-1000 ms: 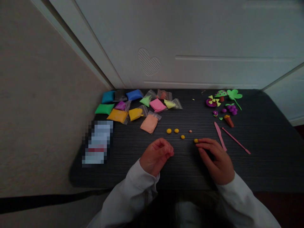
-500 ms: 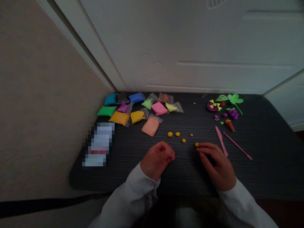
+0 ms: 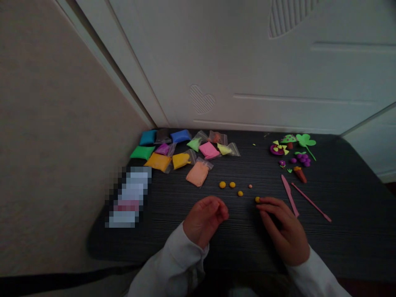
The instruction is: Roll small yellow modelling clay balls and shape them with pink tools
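My right hand (image 3: 284, 231) rests low over the dark table, its fingertips closed on a small yellow clay ball (image 3: 257, 199). To the left, my left hand (image 3: 204, 219) is curled with thumb and fingers together; whatever may be between them is hidden. Beyond the hands lie three more yellow balls, a left one (image 3: 222, 185), a middle one (image 3: 232, 185) and a nearer one (image 3: 240, 193). A tiny peach ball (image 3: 250, 186) sits just past my right fingertips. Right of that hand are a pink plastic knife (image 3: 289, 194) and a thin pink modelling stick (image 3: 311, 202).
Clay bags in several colours lie at the back left, the peach bag (image 3: 198, 173) nearest. A pixelated phone-like screen (image 3: 130, 198) is at the left edge. Finished clay pieces, including a green clover (image 3: 305, 140) and purple grapes (image 3: 303, 159), stand back right. A white panel (image 3: 247, 74) rises behind.
The view has tilted upward, so the table and everything on it appear lower. Both hands keep nearly the same pose, and the right fingertips stay on the yellow ball.
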`<state>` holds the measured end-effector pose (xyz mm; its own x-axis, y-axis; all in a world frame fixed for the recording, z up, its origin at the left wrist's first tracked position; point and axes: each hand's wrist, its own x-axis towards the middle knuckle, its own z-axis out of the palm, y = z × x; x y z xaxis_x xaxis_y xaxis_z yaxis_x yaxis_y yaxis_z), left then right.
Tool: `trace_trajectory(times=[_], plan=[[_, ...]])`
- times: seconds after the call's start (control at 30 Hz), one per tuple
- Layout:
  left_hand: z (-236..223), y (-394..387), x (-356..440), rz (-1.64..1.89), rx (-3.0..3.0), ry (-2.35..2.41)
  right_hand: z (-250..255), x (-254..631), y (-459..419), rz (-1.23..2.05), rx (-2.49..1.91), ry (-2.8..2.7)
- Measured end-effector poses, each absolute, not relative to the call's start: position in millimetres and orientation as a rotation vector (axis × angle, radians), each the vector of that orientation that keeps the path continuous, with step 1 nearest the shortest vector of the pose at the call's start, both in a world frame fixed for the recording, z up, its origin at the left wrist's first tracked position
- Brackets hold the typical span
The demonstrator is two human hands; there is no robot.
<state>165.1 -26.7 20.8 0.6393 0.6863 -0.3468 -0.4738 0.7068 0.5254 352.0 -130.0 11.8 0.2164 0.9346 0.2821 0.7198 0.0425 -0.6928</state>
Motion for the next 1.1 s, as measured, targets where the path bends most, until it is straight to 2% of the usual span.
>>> trace_trajectory(times=[0.27, 0.5, 1.1], plan=[[23, -27, 167, 0.669, 0.395, 0.564, 25, 333, -119, 0.228, -1.697, -1.512], [26, -29, 168, 0.664, 0.406, 0.628, 48, 289, -90, 0.108, -1.484, -1.660], [25, -27, 167, 0.626, 0.411, 0.652, 43, 293, -98, 0.196, -1.402, -1.529]])
